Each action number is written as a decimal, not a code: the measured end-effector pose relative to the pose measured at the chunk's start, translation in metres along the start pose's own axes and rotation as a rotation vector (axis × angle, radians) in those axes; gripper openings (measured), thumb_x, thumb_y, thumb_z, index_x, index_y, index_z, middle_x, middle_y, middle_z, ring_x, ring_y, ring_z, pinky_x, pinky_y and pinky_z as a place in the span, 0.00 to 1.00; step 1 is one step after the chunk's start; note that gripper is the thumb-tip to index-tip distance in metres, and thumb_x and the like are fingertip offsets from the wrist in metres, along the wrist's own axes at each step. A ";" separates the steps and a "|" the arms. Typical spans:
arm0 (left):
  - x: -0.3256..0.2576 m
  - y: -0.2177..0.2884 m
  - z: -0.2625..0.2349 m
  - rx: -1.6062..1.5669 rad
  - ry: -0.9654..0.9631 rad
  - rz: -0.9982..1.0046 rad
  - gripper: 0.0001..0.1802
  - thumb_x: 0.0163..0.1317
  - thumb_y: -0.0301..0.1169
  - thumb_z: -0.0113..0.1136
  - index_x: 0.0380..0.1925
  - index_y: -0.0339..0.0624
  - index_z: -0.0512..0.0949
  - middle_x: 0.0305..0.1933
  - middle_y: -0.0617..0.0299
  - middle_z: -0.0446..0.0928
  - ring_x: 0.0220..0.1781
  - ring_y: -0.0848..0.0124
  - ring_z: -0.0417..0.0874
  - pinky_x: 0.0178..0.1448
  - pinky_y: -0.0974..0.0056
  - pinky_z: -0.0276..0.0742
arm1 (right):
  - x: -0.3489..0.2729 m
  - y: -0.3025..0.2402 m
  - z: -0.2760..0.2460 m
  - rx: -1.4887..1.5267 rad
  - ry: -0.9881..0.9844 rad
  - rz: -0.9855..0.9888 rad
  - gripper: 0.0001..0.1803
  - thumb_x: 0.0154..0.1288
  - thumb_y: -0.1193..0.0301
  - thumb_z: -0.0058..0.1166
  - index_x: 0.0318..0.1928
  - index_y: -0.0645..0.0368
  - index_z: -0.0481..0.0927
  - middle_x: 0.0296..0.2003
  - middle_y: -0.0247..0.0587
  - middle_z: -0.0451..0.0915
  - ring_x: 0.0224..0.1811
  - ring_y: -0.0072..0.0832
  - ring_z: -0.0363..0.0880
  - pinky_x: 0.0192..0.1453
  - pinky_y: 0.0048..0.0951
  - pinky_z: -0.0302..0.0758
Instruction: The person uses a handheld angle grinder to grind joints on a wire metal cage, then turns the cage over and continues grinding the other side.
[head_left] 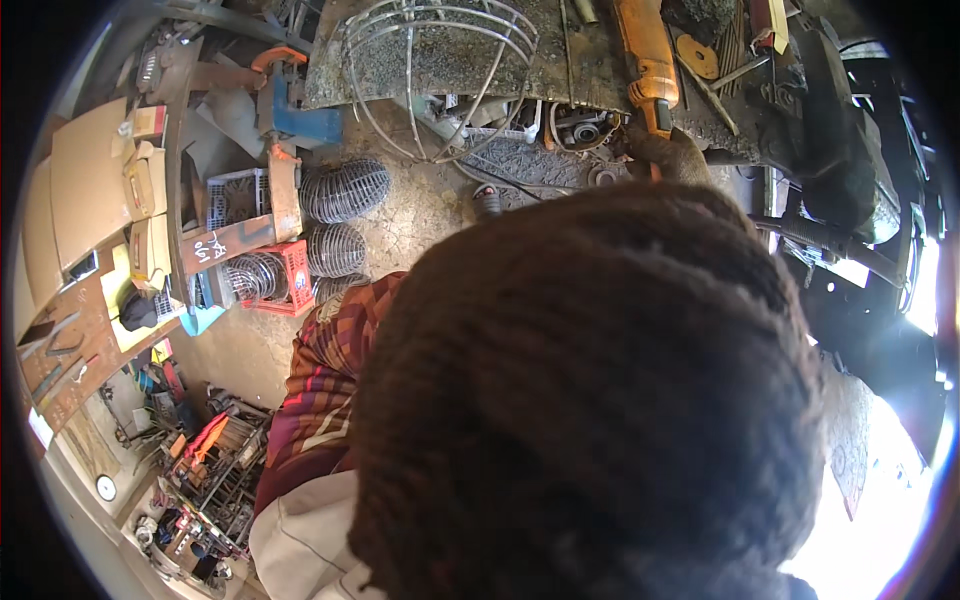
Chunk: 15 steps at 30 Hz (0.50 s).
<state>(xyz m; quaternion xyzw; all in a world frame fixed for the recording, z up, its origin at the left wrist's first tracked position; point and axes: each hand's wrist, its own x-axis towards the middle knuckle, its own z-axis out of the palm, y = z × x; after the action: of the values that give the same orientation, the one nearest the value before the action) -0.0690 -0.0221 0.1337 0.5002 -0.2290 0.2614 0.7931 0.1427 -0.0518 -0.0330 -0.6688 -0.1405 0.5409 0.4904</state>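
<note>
A large, dark, blurred shape [590,400] very close to the camera fills the middle and lower right. It looks like a raised hand or forearm, but its fingers cannot be made out. My left hand is not visible. Beyond the shape, a domed wire cage [411,60] of bent metal rods rests at the worn bench's front edge [335,70]. Right of the cage lies an orange power tool [648,50]. A brown rounded form [672,158] shows by the tool's near end; I cannot tell what it is. Checked cloth [325,370] covers my lap.
Bundles of wire rings [345,190] stand on the floor, some beside a red crate [297,280]. A grey crate [238,198] sits on a shelf. Cardboard boxes [90,185] line the left. Metal scrap [230,450] lies lower left. An orange disc [697,57] is near the tool.
</note>
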 end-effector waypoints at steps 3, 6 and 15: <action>-0.001 0.003 -0.008 -0.049 -0.016 0.051 0.17 0.59 0.37 0.66 0.44 0.38 0.82 0.39 0.54 0.84 0.41 0.59 0.86 0.48 0.57 0.83 | -0.002 0.001 -0.012 0.009 0.022 -0.011 0.17 0.64 0.64 0.64 0.43 0.65 0.81 0.31 0.36 0.81 0.27 0.24 0.82 0.31 0.26 0.81; -0.003 0.014 -0.027 -0.056 -0.018 0.074 0.18 0.59 0.38 0.67 0.45 0.38 0.82 0.40 0.53 0.84 0.42 0.58 0.86 0.48 0.56 0.83 | 0.004 0.002 -0.017 -0.014 -0.030 0.009 0.17 0.66 0.62 0.61 0.44 0.65 0.79 0.30 0.37 0.81 0.26 0.25 0.81 0.31 0.27 0.81; -0.020 0.051 -0.043 0.034 -0.209 0.230 0.13 0.59 0.37 0.65 0.41 0.43 0.83 0.36 0.55 0.83 0.38 0.54 0.85 0.43 0.54 0.82 | -0.014 -0.010 -0.013 -0.049 0.044 0.102 0.20 0.68 0.56 0.58 0.47 0.61 0.77 0.30 0.39 0.81 0.25 0.26 0.81 0.31 0.31 0.83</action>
<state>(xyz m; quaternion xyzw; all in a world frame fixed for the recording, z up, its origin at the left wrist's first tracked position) -0.1122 0.0322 0.1384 0.5082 -0.3617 0.3011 0.7213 0.1518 -0.0637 -0.0178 -0.6986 -0.1086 0.5468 0.4485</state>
